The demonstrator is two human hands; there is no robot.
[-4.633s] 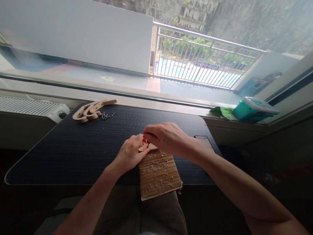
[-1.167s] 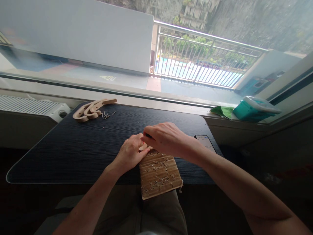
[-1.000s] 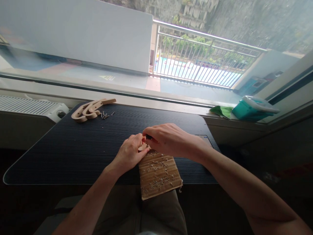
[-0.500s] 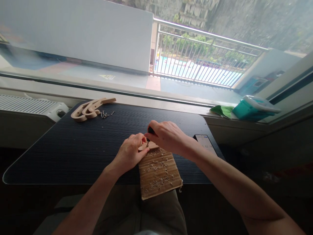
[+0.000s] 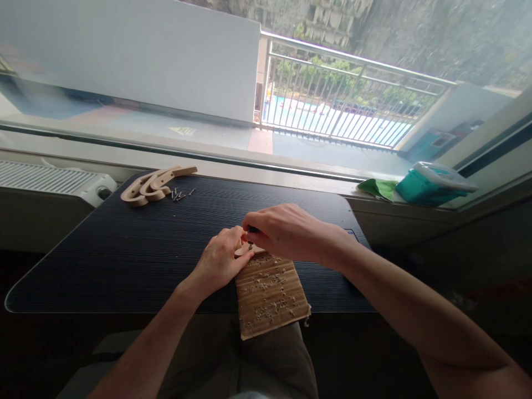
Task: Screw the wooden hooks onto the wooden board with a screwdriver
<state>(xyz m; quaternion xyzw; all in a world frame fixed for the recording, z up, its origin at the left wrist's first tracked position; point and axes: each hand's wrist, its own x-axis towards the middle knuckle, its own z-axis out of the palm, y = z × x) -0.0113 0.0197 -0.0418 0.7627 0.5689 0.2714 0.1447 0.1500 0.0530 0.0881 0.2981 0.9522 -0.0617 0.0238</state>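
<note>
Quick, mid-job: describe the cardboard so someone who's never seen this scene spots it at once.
Find the dark tabletop, then follow its near edge to just right of the left hand, where the cardboard juts out over the trousers. It is a roughly four-sided brown sheet, ribbed and pitted with small holes, unlike the smooth, paler wooden piece at its far end.

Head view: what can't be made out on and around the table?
All in the head view:
Dark tool: handle mostly hidden by the right hand.
Wooden piece: outline partly covered by the left hand.
Phone: mostly hidden by the right forearm.
Metal fasteners: too small to tell their type.
Radiator: cut off by the picture's left edge.
</note>
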